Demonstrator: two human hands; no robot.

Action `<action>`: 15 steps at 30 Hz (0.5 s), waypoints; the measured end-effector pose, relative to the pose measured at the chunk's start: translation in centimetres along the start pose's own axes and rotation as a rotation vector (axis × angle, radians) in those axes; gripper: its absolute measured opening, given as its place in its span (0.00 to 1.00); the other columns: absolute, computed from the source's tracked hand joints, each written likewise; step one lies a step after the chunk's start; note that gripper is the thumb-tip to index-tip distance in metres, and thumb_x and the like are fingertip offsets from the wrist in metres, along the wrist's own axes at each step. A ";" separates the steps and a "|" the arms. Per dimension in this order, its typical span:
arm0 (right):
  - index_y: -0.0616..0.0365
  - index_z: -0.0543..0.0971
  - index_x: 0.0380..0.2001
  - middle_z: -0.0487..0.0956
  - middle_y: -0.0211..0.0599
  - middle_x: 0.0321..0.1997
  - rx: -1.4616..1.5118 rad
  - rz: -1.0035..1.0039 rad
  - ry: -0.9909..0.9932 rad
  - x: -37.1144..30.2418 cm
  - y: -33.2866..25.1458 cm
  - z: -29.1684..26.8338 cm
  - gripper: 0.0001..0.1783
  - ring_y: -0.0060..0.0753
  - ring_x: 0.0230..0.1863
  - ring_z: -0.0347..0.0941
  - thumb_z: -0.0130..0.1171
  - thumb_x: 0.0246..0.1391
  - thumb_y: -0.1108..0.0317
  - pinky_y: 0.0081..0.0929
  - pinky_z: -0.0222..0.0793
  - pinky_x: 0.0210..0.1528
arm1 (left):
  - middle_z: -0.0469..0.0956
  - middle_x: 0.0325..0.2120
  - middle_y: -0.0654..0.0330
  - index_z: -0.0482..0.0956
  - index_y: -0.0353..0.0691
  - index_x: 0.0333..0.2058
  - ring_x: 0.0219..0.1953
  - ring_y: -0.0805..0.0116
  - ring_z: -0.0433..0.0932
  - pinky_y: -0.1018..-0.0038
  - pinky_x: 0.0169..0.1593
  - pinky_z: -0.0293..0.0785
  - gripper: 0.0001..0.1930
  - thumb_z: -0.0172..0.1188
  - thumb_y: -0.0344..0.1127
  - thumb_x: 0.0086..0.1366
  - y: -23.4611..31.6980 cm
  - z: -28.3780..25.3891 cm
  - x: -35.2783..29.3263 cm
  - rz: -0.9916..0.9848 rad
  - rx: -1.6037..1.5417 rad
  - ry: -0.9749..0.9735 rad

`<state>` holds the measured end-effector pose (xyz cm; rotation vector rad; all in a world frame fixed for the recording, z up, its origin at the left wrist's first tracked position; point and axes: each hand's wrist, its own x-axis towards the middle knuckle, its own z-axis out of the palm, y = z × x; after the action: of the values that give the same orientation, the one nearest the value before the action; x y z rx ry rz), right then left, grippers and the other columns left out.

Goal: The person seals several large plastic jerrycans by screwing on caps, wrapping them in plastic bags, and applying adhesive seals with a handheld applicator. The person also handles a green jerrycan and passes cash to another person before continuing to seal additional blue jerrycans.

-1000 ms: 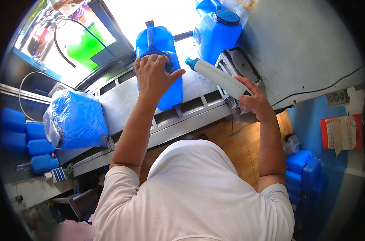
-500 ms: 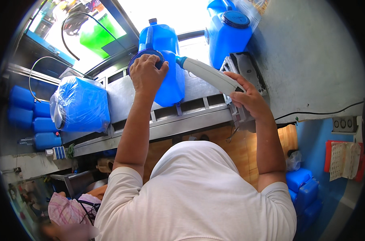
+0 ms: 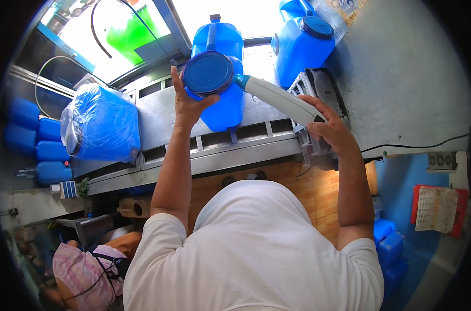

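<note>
A blue water jug stands on the metal counter in front of me, with a round dark-blue lid on its near side and a small dark cap on top. My left hand is at the lid's left and lower edge. Its fingers are spread, one pointing up along the rim and the thumb across the bottom. My right hand grips the rear end of a long white handheld tool. The tool's teal tip points left, close beside the lid; whether it touches is unclear.
Another blue jug stands at the far right of the metal counter. To the left is a plastic-wrapped blue jug, near stacked blue containers. A hose arcs behind it. A person is at lower left.
My left hand has moved from gripping across the lid to its left edge, with fingers spread, uncovering the lid's face. The tool remains in my right hand. The whole view has shifted slightly.
</note>
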<state>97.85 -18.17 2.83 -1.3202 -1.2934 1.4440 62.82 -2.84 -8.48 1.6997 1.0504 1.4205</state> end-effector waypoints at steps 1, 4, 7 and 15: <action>0.52 0.70 0.65 0.76 0.29 0.37 0.002 0.009 -0.003 -0.3 -0.4 0.5 0.39 0.13 0.25 0.63 0.57 0.44 0.70 0.16 0.64 0.28 | 0.62 0.64 0.47 0.30 0.46 0.73 0.66 0.51 0.65 0.57 0.69 0.63 0.79 0.86 0.51 0.35 -0.2 0.0 0.0 0.005 -0.019 -0.004; 0.52 0.71 0.65 0.76 0.28 0.38 -0.025 0.000 0.021 -0.9 -1.3 2.0 0.39 0.13 0.25 0.62 0.57 0.43 0.69 0.16 0.63 0.28 | 0.64 0.62 0.47 0.37 0.42 0.73 0.66 0.50 0.65 0.56 0.68 0.63 0.76 0.85 0.54 0.33 0.0 -0.2 0.2 -0.016 0.151 0.037; 0.47 0.71 0.65 0.76 0.28 0.42 -0.113 0.037 0.021 -1.7 -2.7 3.0 0.36 0.15 0.33 0.68 0.61 0.49 0.67 0.17 0.67 0.35 | 0.67 0.60 0.47 0.45 0.42 0.72 0.64 0.51 0.68 0.59 0.66 0.68 0.72 0.85 0.53 0.33 0.7 -0.4 0.3 -0.055 0.294 0.062; 0.49 0.71 0.65 0.76 0.29 0.45 -0.317 0.033 0.095 -2.4 -6.4 7.7 0.40 0.14 0.32 0.66 0.58 0.42 0.68 0.16 0.66 0.35 | 0.66 0.59 0.47 0.52 0.43 0.70 0.64 0.47 0.65 0.56 0.67 0.65 0.67 0.85 0.54 0.33 1.3 -0.9 0.3 -0.055 0.303 0.062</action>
<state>90.14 -20.71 9.14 -1.6018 -1.4863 1.2157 62.16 -3.19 -7.01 1.8291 1.3943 1.3377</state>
